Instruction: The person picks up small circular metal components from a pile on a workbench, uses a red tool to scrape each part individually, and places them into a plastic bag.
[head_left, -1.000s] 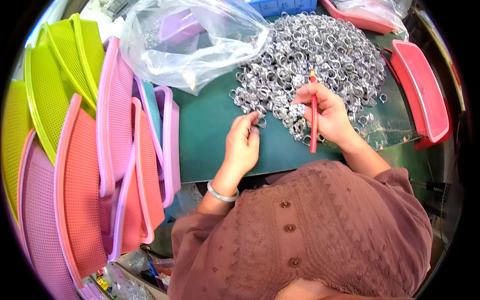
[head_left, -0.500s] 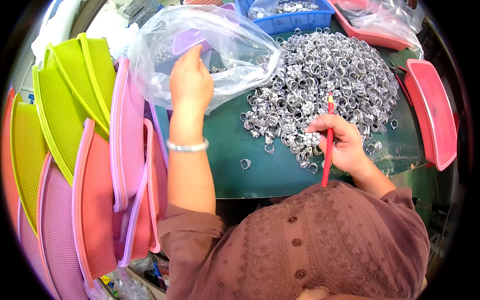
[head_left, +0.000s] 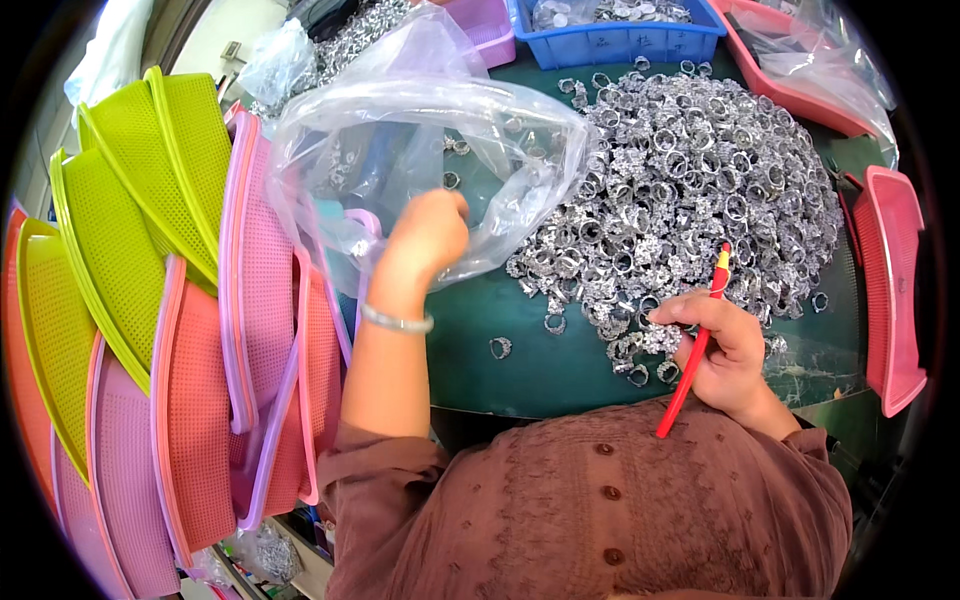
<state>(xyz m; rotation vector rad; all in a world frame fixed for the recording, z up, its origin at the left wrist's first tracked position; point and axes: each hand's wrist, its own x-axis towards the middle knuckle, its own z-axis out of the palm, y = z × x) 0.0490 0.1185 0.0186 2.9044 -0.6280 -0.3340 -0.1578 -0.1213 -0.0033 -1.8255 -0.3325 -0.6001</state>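
My left hand (head_left: pixel 428 238), with a silver bangle at its wrist, is at the mouth of a clear plastic bag (head_left: pixel 330 125). Its fingers curl away from view, so what they hold is hidden. A large heap of silver-coloured rings (head_left: pixel 690 170) covers the table to the right of the bag. At the heap's near edge, my right hand (head_left: pixel 725 350) grips a slanted red pencil (head_left: pixel 690 375) with a yellow band near its tip. The thumb and forefinger of that hand are closed at some rings there. One loose ring (head_left: pixel 500 347) lies apart on the green tabletop (head_left: pixel 470 375).
Green, pink and purple perforated plastic baskets (head_left: pixel 195 400) are stacked on the left. A blue bin (head_left: pixel 620 45) with small metal parts stands at the back, beside a pink tray (head_left: pixel 790 95) holding plastic bags. Another pink basket (head_left: pixel 893 290) stands at the right edge.
My left hand has drawn nearer and curled in at the bag's mouth. The right hand stays at the heap's near edge with the pencil. The whole view has shifted slightly.
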